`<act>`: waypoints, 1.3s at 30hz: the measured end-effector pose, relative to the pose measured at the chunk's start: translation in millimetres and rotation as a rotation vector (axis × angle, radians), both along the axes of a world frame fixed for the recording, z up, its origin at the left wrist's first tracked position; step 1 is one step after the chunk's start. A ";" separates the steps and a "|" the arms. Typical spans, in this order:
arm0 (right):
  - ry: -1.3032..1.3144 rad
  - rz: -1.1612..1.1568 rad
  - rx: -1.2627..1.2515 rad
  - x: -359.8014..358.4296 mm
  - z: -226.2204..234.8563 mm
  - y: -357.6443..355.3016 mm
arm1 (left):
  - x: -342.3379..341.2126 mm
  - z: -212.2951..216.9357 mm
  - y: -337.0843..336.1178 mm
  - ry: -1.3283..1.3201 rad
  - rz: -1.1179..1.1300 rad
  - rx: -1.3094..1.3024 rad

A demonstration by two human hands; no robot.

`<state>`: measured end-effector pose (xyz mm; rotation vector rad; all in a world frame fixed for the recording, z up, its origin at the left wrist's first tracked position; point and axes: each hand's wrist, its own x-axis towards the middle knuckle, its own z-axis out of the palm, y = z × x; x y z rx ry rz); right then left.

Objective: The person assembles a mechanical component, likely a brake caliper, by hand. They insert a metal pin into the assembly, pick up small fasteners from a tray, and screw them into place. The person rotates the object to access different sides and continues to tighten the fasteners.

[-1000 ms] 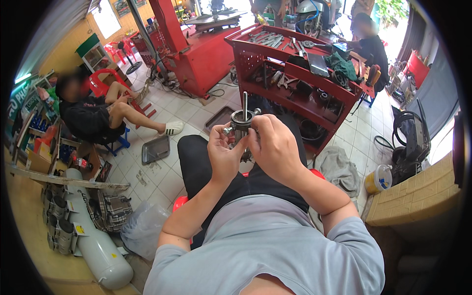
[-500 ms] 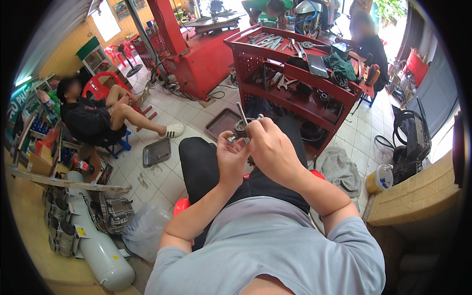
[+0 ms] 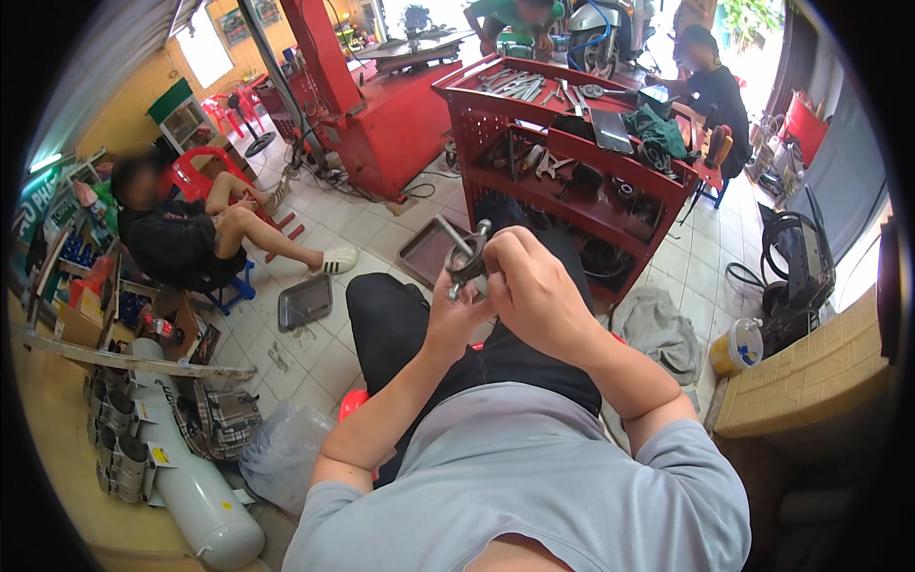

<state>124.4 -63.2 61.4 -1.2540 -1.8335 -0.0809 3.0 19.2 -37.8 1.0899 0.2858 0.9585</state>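
Above my lap I hold a dark metal ring-shaped part with a pale rod and bolt-like ends standing out from it; its exact kind I cannot make out. My left hand grips it from below, with the fingers mostly behind the part. Against its right side, my right hand has its fingers bent and pinched together. What lies between those fingertips is hidden by the back of the hand.
Ahead stands a red tool cart with wrenches on top. Metal trays lie on the tiled floor. One person sits at the left; others are farther back. A grey cylinder tank lies lower left, a white bucket stands right.
The metal part has tilted, so its ring faces me more and its rod leans left. My left hand has turned with it; the right hand stays close to the part.
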 end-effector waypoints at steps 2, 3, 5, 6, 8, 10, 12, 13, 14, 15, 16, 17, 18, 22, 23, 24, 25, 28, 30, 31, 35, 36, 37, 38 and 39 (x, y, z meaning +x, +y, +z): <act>0.072 0.105 -0.004 -3.5 -1.9 -0.4 | -5.7 -8.4 2.6 0.103 0.020 0.109; 0.108 0.158 -0.008 -5.1 -2.7 -0.5 | -8.0 -11.2 2.9 0.148 0.059 0.178; 0.106 0.177 -0.018 -6.0 -0.4 -1.1 | -10.0 -8.8 3.2 0.206 0.130 0.299; 0.109 0.170 -0.006 -5.5 -1.1 0.1 | -10.5 -2.7 2.0 0.218 0.160 0.351; 0.126 0.171 -0.006 -4.8 -1.3 0.2 | -9.4 2.0 4.6 0.207 0.205 0.397; 0.156 0.189 -0.026 -3.9 -0.4 -1.6 | -13.6 4.4 5.2 0.205 0.217 0.442; 0.205 0.203 -0.075 -3.8 1.8 -4.6 | -18.1 7.9 5.5 0.209 0.260 0.527; 0.229 0.211 -0.099 -3.7 2.9 -5.9 | -19.7 10.4 5.5 0.212 0.296 0.588; 0.255 0.220 -0.114 -3.7 3.6 -5.9 | -20.6 12.9 6.1 0.212 0.327 0.645; 0.282 0.229 -0.129 -3.7 4.2 -5.8 | -21.6 16.3 5.7 0.218 0.323 0.625; 0.308 0.238 -0.144 -3.6 4.7 -5.6 | -22.5 20.1 5.0 0.224 0.319 0.604; 0.319 0.251 -0.152 -3.2 5.1 -6.0 | -23.7 21.9 4.4 0.231 0.320 0.586; 0.330 0.264 -0.160 -2.5 5.5 -6.3 | -25.3 22.1 5.3 0.243 0.315 0.608; 0.343 0.273 -0.199 -1.1 6.5 -8.2 | -28.5 26.7 6.0 0.289 0.334 0.657; 0.345 0.272 -0.195 -1.8 6.8 -9.0 | -28.7 28.1 5.2 0.302 0.348 0.657; 0.348 0.271 -0.190 -2.7 7.4 -9.9 | -29.1 29.2 6.2 0.299 0.351 0.688; 0.350 0.269 -0.185 -3.4 7.8 -10.1 | -29.7 30.4 8.0 0.297 0.354 0.718; 0.330 0.325 -0.099 -3.7 7.1 -8.3 | -30.8 34.0 4.1 0.250 0.293 0.642; 0.249 0.329 -0.054 -1.3 7.5 -7.8 | -31.4 36.5 1.9 0.257 0.283 0.633; 0.209 0.332 -0.032 -0.4 7.5 -7.3 | -31.9 36.8 1.0 0.290 0.305 0.674; -0.001 0.333 0.229 2.6 7.3 -1.8 | -34.5 40.8 -1.3 0.315 0.264 0.674; -0.041 0.314 0.262 3.1 7.3 -1.7 | -34.0 44.7 -3.5 0.280 0.230 0.611; -0.080 0.295 0.295 3.8 7.5 -1.6 | -33.6 45.3 -4.2 0.288 0.224 0.596; -0.082 0.283 0.281 3.8 7.7 -2.2 | -33.7 46.0 -4.5 0.295 0.219 0.583; -0.084 0.270 0.267 3.5 7.5 -3.6 | -33.6 46.9 -4.8 0.302 0.214 0.570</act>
